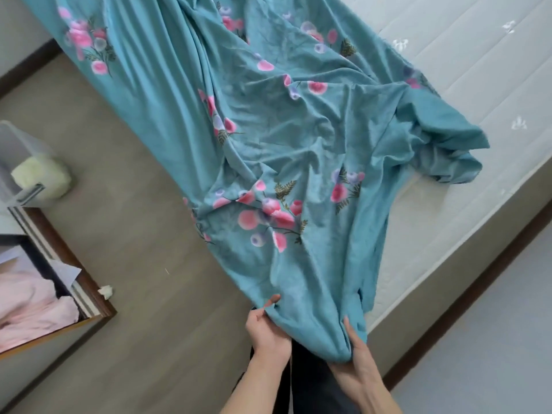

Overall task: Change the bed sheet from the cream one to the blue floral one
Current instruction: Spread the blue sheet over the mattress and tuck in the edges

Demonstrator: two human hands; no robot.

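Beyond the fingers, white quilted mattress [466, 64] lay bare on its far side. Blue floral sheet [268, 124] sprawled rumpled over its near part, one edge hanging off the side toward the grey floor [125, 174]. Near end of the sheet was bunched at the fingers. Left hand [267, 327] pinched the hem, thumb and fingers curled on the cloth. Right hand [357, 351] gripped a gathered fold, fingers wrapped under it. Off left of the fingers, a wood-framed box [89, 291] held pink cloth [33, 303].
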